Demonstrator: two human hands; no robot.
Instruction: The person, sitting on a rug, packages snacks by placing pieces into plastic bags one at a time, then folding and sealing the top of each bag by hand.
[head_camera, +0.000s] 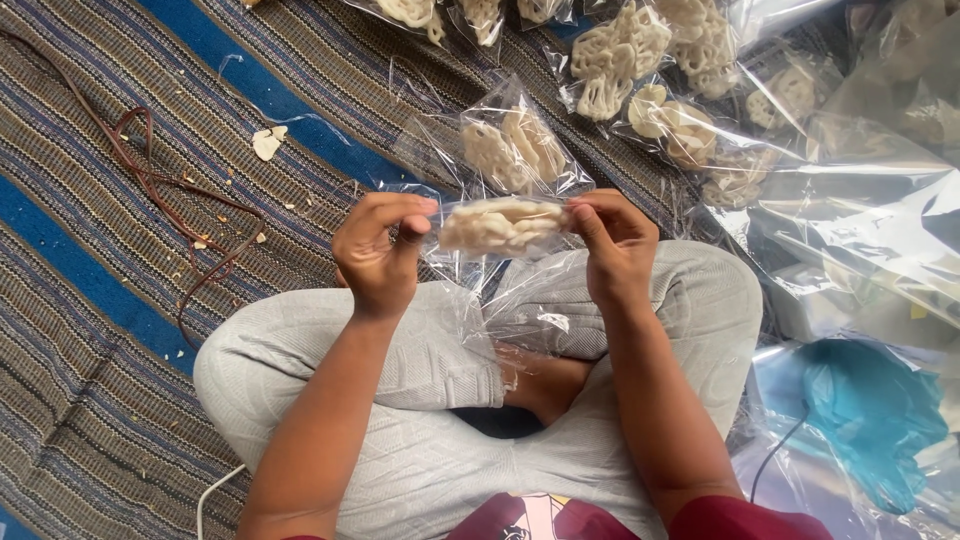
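Cracker stack (500, 226) in a clear plastic bag (470, 290), that's what both hands are on, held up just above the person's crossed legs in light grey trousers (420, 380). The crackers are pale, lacy, flat ones, bunched together sideways between the two hands. Left hand (380, 250) is curled in, fingers and thumb pinched on the left end of the stack through the plastic. Right hand (612, 245) does the same on the right end, fingertips closed on it. The loose rest of the bag hangs down crumpled onto the knees.

Just beyond the hands, a bit farther away, lies another small filled bag of crackers (510, 150) on the striped blue and brown mat (120, 300). More filled bags (640, 60) sit in a heap at the far right, and a pile of empty clear plastic (870, 220) covers the right side. Near right there's something teal (870, 410) under plastic. On the left a thin reddish-brown cord (150, 180) snakes over the mat, with a broken cracker bit (267, 142) and crumbs near it
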